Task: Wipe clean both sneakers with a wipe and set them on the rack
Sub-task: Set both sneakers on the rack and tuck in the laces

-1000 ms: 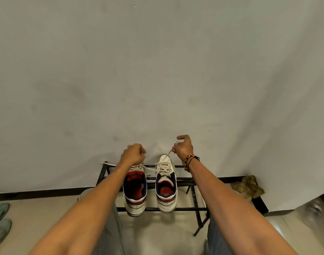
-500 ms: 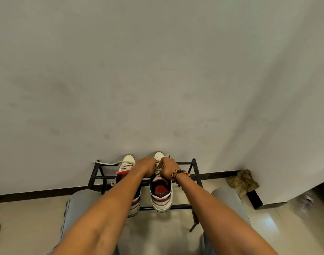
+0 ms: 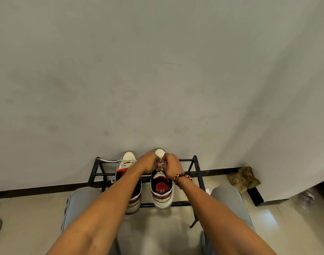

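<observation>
I see both sneakers on rack (image 3: 191,160). Left hand (image 3: 148,162) and right hand (image 3: 171,165) pinch laces (image 3: 160,165) of right sneaker (image 3: 162,190), probably tying them tidy.

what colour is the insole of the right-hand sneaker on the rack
Red, with a dark navy lining around it; the insole shows best in the head view.

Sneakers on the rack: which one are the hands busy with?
The right sneaker: both hands, left hand and right hand, pinch its laces. The left sneaker lies untouched, one lace trailing sideways.
</observation>
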